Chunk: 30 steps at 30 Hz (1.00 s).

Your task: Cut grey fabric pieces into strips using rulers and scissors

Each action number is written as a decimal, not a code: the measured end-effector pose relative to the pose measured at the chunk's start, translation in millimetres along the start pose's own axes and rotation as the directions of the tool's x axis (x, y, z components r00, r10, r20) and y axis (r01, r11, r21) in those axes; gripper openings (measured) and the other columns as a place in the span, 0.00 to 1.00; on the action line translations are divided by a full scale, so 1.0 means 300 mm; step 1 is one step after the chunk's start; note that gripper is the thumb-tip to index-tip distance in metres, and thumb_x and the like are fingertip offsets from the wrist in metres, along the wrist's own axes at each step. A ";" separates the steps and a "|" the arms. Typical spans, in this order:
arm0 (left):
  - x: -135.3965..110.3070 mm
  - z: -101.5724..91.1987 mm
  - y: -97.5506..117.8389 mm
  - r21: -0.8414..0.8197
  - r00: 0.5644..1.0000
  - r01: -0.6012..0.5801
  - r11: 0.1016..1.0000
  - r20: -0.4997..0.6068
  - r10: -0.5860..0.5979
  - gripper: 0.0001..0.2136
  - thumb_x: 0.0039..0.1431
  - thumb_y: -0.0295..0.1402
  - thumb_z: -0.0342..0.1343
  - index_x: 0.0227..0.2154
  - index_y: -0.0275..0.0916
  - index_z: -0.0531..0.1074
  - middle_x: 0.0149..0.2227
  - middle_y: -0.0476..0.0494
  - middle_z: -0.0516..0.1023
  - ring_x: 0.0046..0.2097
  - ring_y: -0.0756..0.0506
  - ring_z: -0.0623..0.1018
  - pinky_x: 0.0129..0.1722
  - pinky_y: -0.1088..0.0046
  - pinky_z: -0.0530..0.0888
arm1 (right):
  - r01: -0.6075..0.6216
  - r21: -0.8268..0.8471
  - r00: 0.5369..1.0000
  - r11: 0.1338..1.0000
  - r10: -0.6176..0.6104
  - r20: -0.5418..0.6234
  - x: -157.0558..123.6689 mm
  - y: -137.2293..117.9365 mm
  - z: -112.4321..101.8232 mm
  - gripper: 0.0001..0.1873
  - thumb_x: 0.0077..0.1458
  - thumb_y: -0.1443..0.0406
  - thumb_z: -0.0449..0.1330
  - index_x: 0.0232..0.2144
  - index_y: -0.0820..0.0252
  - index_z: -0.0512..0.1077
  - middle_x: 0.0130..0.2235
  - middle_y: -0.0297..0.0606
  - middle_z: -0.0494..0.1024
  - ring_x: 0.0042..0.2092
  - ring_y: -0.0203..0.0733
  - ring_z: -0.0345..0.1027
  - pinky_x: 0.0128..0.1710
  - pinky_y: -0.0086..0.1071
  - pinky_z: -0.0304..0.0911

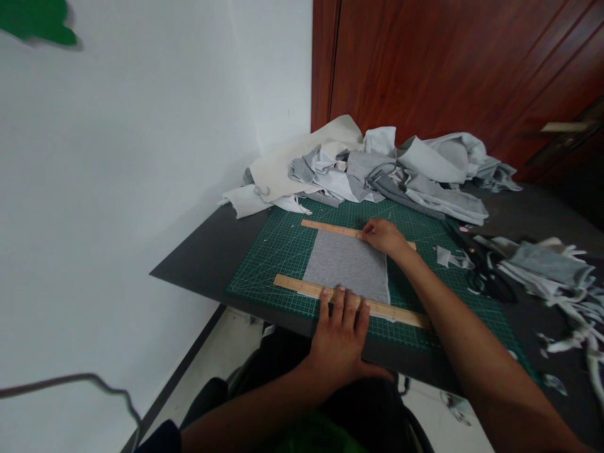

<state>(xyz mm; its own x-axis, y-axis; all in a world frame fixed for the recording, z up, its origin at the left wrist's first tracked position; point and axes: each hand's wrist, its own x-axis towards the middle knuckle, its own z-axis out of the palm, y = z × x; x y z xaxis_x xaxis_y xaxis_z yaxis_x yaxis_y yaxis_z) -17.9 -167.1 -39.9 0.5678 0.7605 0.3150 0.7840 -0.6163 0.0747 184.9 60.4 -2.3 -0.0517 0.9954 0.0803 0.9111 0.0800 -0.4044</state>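
Observation:
A grey piece of fabric (352,264) lies flat on a green cutting mat (264,264). One wooden ruler (401,314) crosses its near edge, and a second wooden ruler (330,228) lies along its far edge. My left hand (337,340) rests at the table's front edge, fingers spread and stretched out, the tips pressing on the near ruler. A strip of fabric shows just below that ruler. At the far ruler, my right hand (381,236) has its fingers curled in a pinch on the wood, close to the fabric's far right corner.
Piled grey, white and cream fabric (325,170) covers the table's back by the wall and wooden door (438,69). Black-handled scissors (493,280) lie right of the mat, beside small scraps (453,258) and another heap of fabric strips (552,270).

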 end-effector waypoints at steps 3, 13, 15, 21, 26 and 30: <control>0.000 0.006 0.002 -0.004 1.000 0.010 1.000 -0.015 -0.010 0.59 0.46 0.77 0.42 0.68 0.32 0.60 0.67 0.24 0.63 0.70 0.23 0.57 0.69 0.36 0.44 | -0.005 -0.013 1.000 1.000 0.005 -0.002 -0.004 -0.006 -0.007 0.10 0.56 0.58 0.66 0.36 0.58 0.80 0.39 0.42 0.82 0.38 0.44 0.74 0.34 0.32 0.62; 0.004 0.006 0.005 0.064 0.997 0.004 0.998 -0.071 0.000 0.57 0.44 0.77 0.48 0.65 0.32 0.66 0.65 0.23 0.67 0.68 0.22 0.60 0.68 0.36 0.48 | -0.028 -0.035 0.999 0.999 0.030 0.038 -0.018 -0.036 -0.036 0.12 0.57 0.57 0.65 0.41 0.58 0.79 0.43 0.42 0.83 0.42 0.44 0.75 0.37 0.31 0.63; 0.004 0.007 0.005 0.065 0.997 0.003 0.998 -0.076 0.002 0.57 0.44 0.77 0.48 0.65 0.32 0.66 0.65 0.23 0.67 0.68 0.22 0.60 0.68 0.36 0.48 | -0.030 -0.043 0.998 0.999 0.032 0.047 -0.020 -0.042 -0.040 0.14 0.58 0.57 0.65 0.43 0.58 0.78 0.44 0.42 0.82 0.42 0.45 0.75 0.38 0.31 0.63; 0.004 0.010 0.003 0.056 0.995 0.007 0.998 -0.096 -0.001 0.57 0.44 0.76 0.48 0.66 0.32 0.64 0.65 0.24 0.67 0.69 0.24 0.61 0.68 0.38 0.46 | -0.014 -0.074 0.998 0.997 0.019 0.062 -0.023 -0.054 -0.048 0.14 0.58 0.58 0.64 0.44 0.57 0.78 0.45 0.43 0.82 0.45 0.46 0.74 0.39 0.31 0.63; 0.001 0.022 0.001 0.065 0.992 -0.011 0.998 -0.124 0.019 0.57 0.45 0.77 0.47 0.65 0.32 0.65 0.64 0.24 0.68 0.68 0.24 0.61 0.68 0.38 0.46 | 0.004 -0.089 0.998 0.996 0.002 0.069 -0.019 -0.047 -0.046 0.14 0.59 0.58 0.64 0.44 0.57 0.78 0.44 0.43 0.82 0.44 0.46 0.74 0.38 0.31 0.63; -0.004 0.031 0.000 0.071 0.989 -0.018 0.997 -0.145 0.029 0.58 0.45 0.77 0.46 0.65 0.32 0.65 0.63 0.24 0.69 0.67 0.23 0.63 0.68 0.39 0.48 | 0.040 -0.086 0.997 0.995 -0.034 0.076 -0.017 -0.038 -0.041 0.12 0.59 0.59 0.63 0.42 0.57 0.78 0.44 0.43 0.83 0.44 0.45 0.75 0.38 0.31 0.62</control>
<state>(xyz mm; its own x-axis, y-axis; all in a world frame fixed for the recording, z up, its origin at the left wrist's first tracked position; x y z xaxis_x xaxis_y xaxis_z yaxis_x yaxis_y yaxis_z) -16.3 -166.1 -49.1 0.5474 0.7048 0.4513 0.7893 -0.6140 0.0014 179.7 53.7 13.1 -0.1132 0.9933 0.0247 0.9400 0.1152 -0.3211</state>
